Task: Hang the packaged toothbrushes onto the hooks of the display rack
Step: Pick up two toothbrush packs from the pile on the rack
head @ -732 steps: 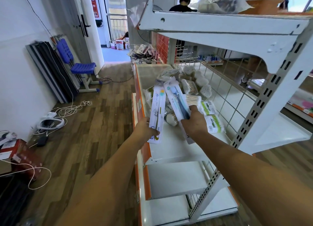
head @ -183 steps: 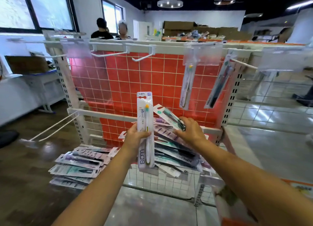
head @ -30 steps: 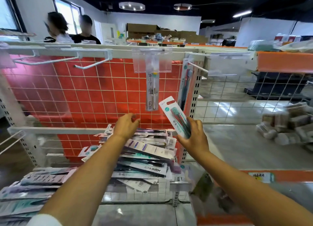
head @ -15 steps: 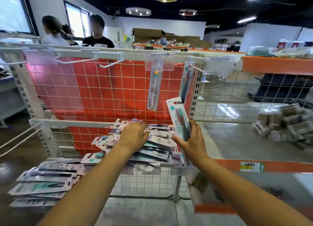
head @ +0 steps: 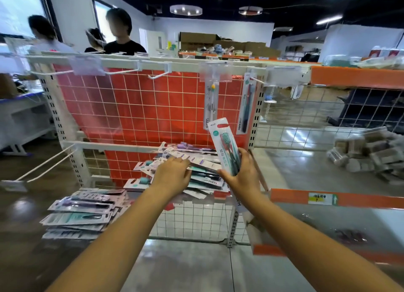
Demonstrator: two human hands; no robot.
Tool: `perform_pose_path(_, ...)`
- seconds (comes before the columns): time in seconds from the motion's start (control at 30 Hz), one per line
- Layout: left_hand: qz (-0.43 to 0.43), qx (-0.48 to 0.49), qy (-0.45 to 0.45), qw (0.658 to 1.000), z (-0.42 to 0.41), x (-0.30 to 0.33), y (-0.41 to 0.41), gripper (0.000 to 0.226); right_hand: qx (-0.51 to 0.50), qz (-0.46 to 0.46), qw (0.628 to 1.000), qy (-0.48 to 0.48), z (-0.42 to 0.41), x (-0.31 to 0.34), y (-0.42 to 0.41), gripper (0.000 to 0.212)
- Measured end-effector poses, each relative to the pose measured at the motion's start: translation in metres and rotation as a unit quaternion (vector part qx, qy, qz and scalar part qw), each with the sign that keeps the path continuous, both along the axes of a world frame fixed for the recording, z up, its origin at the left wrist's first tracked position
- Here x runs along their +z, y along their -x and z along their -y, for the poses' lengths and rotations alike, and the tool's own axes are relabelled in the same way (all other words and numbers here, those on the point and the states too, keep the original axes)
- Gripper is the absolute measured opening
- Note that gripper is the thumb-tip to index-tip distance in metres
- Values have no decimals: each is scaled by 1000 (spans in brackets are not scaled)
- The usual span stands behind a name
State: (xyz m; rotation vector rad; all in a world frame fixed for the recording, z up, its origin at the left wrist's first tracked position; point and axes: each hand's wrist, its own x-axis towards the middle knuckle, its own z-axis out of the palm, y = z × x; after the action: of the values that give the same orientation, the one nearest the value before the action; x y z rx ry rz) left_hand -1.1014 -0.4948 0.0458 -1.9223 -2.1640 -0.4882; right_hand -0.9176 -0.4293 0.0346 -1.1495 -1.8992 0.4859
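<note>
1. Head view: two hung packs [head: 210, 104] at 12 o'clock; remaining hooks [head: 157, 75] bare.
2. Your right hand [head: 241, 174] grips one teal pack [head: 225, 145].
3. Your left hand [head: 172, 171] rests spread on the pile [head: 203, 178]; most remain.

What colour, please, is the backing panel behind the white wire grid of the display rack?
The backing panel is red, seen through the white wire grid; the head view shows it.

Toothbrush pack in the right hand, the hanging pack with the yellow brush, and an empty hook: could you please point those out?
toothbrush pack [head: 220, 138], head view, upper card.
hanging pack [head: 210, 108], head view, middle.
empty hook [head: 158, 75], head view, wire.
</note>
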Motion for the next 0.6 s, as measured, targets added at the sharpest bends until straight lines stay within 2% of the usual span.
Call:
perform_pose_path(0.33,25,16,-2,1000,25,-14,29,31,26,11,1000,-11,25,-9,37,77)
perform_pose_path(0.6,-28,20,-18,999,5,3,73,35,50,29,998,-19,-1,5,96,78)
